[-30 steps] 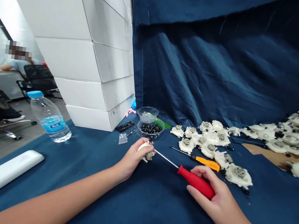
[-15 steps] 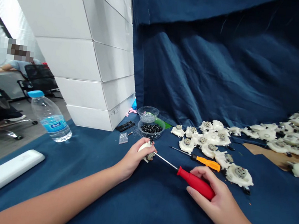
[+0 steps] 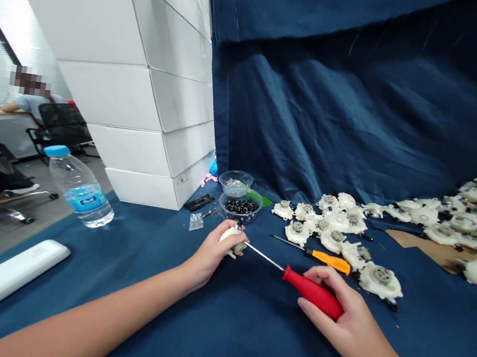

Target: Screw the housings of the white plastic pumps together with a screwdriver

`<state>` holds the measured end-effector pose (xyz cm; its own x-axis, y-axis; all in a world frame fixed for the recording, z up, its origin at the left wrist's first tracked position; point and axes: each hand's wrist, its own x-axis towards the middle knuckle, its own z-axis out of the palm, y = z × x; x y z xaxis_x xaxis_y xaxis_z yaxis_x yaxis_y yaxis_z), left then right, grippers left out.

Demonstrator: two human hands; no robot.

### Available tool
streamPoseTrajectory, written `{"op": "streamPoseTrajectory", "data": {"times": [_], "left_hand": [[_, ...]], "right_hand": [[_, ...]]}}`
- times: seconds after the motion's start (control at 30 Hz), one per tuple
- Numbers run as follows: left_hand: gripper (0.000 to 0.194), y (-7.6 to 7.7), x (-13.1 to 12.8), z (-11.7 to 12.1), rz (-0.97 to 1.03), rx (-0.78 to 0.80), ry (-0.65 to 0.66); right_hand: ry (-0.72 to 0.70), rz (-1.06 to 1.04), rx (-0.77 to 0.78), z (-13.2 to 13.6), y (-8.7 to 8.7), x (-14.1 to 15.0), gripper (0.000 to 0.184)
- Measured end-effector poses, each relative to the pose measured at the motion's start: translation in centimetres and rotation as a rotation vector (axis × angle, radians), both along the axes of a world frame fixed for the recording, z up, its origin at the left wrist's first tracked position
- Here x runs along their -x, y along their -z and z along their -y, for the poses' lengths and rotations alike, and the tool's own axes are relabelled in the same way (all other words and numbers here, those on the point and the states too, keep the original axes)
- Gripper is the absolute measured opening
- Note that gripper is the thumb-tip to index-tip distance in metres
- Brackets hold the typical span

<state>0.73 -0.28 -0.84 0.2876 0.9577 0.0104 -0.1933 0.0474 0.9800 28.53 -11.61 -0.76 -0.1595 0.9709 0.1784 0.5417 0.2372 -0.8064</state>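
- Head view, centre of the frame: our left hand (image 3: 205, 259) is closed around a small white unit (image 3: 237, 248), over the blue cloth (image 3: 244, 331).
- Appearance of the unit: off-white housing, round greyish part at its lower right, black piece at its top. Our fingers hide much of it.
- Lower right of the frame: our right hand (image 3: 347, 316), apart from the left, grips a red-handled screwdriver (image 3: 313, 292).
- The metal shank (image 3: 267, 257) slants up and left to the unit, beside our left thumb. We cannot tell whether the tip sits in a screw.
- Right of centre: an orange-handled screwdriver (image 3: 328, 260) lies beside similar white units (image 3: 341, 220).
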Motion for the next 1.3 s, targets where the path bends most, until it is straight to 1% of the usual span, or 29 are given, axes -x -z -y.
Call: {"op": "streamPoseTrajectory", "data": {"times": [0.2,0.27,0.5,0.63,0.8,1.03,1.3], "left_hand": [[0.033,0.54,0.27,0.19,-0.126,-0.105,0.073],[0.034,0.53,0.29,0.27,-0.147,-0.112,0.079],[0.030,0.36,0.23,0.02,-0.057,-0.052,0.028],[0.030,0.48,0.23,-0.11,-0.017,-0.031,0.010],[0.033,0.37,0.16,-0.01,-0.005,-0.022,0.000],[0.034,0.14,0.02,0.06,0.001,-0.014,-0.013],[0.036,-0.07,0.03,0.16,0.000,-0.007,-0.012]], "right_hand": [[-0.015,0.021,-0.012,-0.19,0.46,-0.06,0.021],[-0.011,0.021,-0.022,-0.22,0.54,-0.10,0.022],[0.023,0.012,-0.001,-0.22,0.15,0.02,0.023],[0.012,0.008,0.012,-0.17,-0.04,0.09,0.023],[0.011,0.020,-0.012,-0.09,-0.13,0.11,0.022],[0.013,0.011,-0.016,-0.18,0.06,0.06,0.022],[0.009,0.004,-0.018,0.10,-0.15,-0.09,0.022]]}}
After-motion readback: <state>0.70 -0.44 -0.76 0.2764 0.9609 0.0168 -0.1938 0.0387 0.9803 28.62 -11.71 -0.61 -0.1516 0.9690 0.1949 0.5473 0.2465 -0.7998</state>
